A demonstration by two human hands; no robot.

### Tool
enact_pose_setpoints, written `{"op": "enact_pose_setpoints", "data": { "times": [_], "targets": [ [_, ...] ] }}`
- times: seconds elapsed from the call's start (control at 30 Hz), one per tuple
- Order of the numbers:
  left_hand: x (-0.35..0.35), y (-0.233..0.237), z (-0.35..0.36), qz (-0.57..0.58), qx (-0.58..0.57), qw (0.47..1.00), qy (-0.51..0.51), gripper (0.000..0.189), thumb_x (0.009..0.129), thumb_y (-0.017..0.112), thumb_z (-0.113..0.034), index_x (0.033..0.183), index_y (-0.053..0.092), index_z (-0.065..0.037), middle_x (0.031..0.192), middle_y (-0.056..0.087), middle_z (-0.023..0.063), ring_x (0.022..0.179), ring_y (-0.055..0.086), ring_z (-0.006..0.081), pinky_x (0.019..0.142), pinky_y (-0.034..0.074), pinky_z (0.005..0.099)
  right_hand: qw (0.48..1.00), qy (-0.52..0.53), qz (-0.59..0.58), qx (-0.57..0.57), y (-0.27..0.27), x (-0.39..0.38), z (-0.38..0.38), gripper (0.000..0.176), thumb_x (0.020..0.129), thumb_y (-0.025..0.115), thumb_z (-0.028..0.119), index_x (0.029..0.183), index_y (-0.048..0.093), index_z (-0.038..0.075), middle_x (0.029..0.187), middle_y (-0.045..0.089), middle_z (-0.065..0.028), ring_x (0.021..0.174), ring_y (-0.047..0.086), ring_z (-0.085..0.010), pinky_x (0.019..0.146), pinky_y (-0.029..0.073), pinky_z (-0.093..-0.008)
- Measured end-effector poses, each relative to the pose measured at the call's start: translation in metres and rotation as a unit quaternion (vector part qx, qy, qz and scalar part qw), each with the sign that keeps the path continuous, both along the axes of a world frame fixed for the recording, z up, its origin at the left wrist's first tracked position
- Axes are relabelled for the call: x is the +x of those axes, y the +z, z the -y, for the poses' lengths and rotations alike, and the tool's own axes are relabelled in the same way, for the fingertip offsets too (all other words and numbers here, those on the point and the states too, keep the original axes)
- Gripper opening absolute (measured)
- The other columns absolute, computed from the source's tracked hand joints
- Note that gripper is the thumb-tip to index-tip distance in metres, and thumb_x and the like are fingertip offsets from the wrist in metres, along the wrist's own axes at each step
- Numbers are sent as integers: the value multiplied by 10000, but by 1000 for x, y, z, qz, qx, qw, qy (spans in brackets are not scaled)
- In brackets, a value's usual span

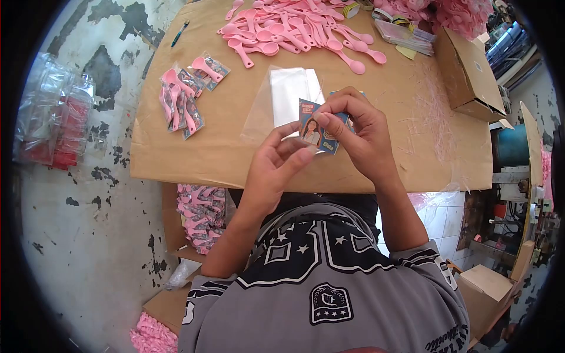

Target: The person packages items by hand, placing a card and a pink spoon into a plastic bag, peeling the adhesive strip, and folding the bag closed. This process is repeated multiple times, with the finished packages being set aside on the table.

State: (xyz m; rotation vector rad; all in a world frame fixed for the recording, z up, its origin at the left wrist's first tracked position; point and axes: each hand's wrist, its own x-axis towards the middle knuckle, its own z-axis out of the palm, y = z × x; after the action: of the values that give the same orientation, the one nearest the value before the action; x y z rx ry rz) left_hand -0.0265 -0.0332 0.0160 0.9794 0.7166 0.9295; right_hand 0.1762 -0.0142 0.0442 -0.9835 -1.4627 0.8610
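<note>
Two bare hands, two bare forearms. Left hand [276,159]: fingers loosely curved and parted from the thumb, palm turned inward, wrist roughly in line with the forearm. Left forearm [236,232]: slants up and inward from a bent elbow. Right hand [362,132]: raised slightly higher, thumb and index finger pinched, knuckles bent. Right forearm [401,209]: angles up and inward, elbow bent. Hands: close together, before the chest.

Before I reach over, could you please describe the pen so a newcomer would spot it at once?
Start at the brown-covered table and go to its far left corner. The pen lies there, left of the heap of loose pink spoons. It is slim and teal, while its neighbours are pink.
</note>
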Motion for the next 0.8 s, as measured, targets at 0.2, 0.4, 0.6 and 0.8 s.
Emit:
{"op": "enact_pose_setpoints", "data": {
  "times": [0.2, 0.4, 0.6, 0.8],
  "targets": [
    [11, 5, -3, 103, -167, 978, -76, 344, 1035, 665, -144, 1330, 578, 10, 1198, 719, 168, 1168, 712, 289, 989, 590, 415, 1000, -17, -3, 14, -1, 11, -1, 145, 958, 753, 133, 1000, 754, -6, 973, 658, -51, 860, 608, -119, 757, 477, -270],
    [17, -6, -9, 102, -98, 990, -14, 226, 1037, 672, -159, 1211, 663, -15, 1184, 742, 174, 1103, 736, 259, 922, 611, 363, 992, -78, -103, -5, -2, 23, 1, 227, 996, 697, 72, 1208, 698, -9, 988, 663, -43, 885, 633, -100, 758, 509, -247],
    [25, 3, -18, 164, -97, 967, 171, 266, 1056, 642, -151, 1298, 633, -41, 1271, 720, 150, 1183, 703, 251, 990, 582, 344, 981, -94, -110, -132, -7, 38, 36, 352, 1023, 668, 75, 1354, 603, -27, 1055, 693, -58, 908, 655, -82, 710, 540, -228],
    [35, 4, -19, 183, -83, 959, 199, 276, 1069, 611, -135, 1330, 603, -44, 1364, 670, 162, 1243, 669, 238, 1036, 564, 349, 969, -37, -176, -172, -20, 22, 54, 284, 1025, 683, 100, 1270, 620, -30, 1131, 716, -77, 935, 673, -94, 715, 556, -242]
  ]
}}
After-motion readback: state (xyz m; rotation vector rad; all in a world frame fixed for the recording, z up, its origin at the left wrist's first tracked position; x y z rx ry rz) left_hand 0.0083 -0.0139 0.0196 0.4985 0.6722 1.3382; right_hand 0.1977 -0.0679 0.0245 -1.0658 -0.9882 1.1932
